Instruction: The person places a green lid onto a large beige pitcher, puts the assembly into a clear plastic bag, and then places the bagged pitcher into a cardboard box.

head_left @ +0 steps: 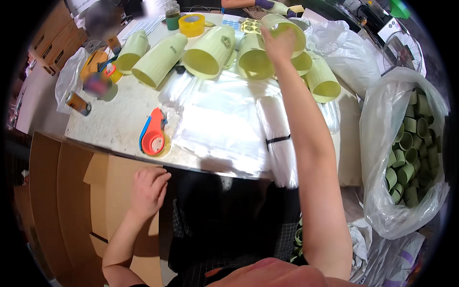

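Observation:
My right arm stretches across the table, and my right hand [282,44] grips the rim of a pale green plastic jug [270,23] at the back right. Its fingers reach partly into the mouth. More such jugs lie on their sides in a row with open ends toward me: a wide jug [206,50] with a handle, a long jug [160,60] and several others. My left hand [150,191] hovers by the table's front edge, above an open cardboard box [122,184]. Its fingers are loosely bent and hold nothing.
Clear plastic bags [222,126] cover the table's middle, beside a banded bag bundle [279,143]. A red tape dispenser [154,136] lies at the front left. Yellow tape [191,25] sits at the back. At right, a large bag [377,158] contains many small green cups.

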